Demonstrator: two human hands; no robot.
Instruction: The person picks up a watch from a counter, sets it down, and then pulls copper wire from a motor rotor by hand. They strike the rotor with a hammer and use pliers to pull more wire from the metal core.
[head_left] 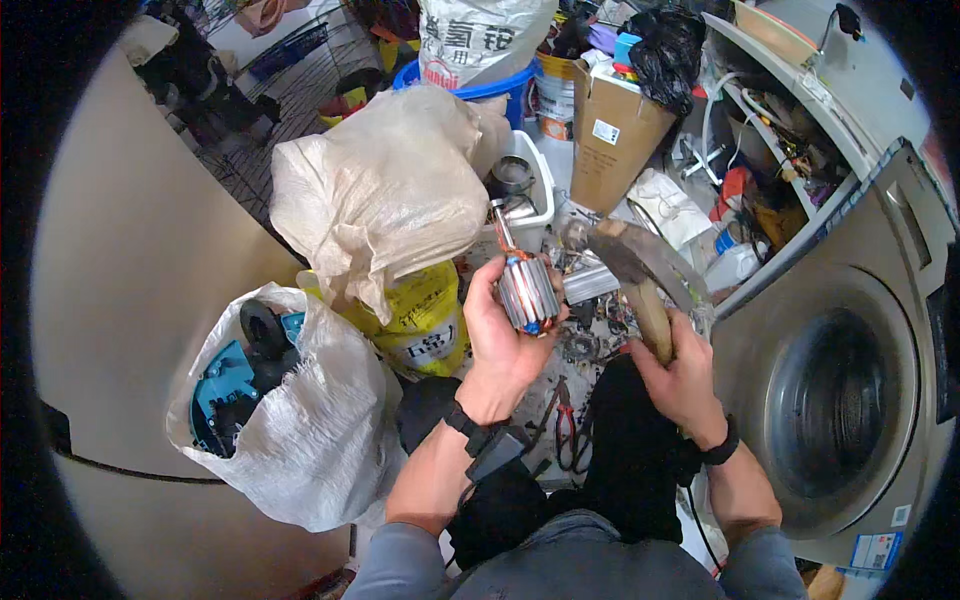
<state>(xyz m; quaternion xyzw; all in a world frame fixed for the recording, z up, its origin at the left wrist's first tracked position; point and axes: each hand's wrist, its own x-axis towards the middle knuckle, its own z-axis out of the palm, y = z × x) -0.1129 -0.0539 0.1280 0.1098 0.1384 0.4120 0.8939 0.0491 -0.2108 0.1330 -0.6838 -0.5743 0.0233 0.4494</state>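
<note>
My left hand point(500, 345) is closed around a motor rotor point(528, 292), a ribbed silver cylinder with copper windings. Its thin metal shaft points up and away from me. To the right, my right hand point(683, 375) grips the wooden handle of a hammer point(650, 315). The dark hammer head is tilted up to the left, a little right of the rotor and apart from it; motion blurs it slightly. Below and between my hands, red-handled pliers point(567, 430) lie on the littered floor. A silver metal block point(591, 283) shows just beyond the rotor.
At left stands a white woven sack point(320, 440) of blue and black plastic parts. Behind it are a yellow bag point(425, 320) and a large beige sack point(375, 190). A white tub point(546, 185) and cardboard box point(615, 140) stand ahead. A front-loading washer point(840, 390) is close at right.
</note>
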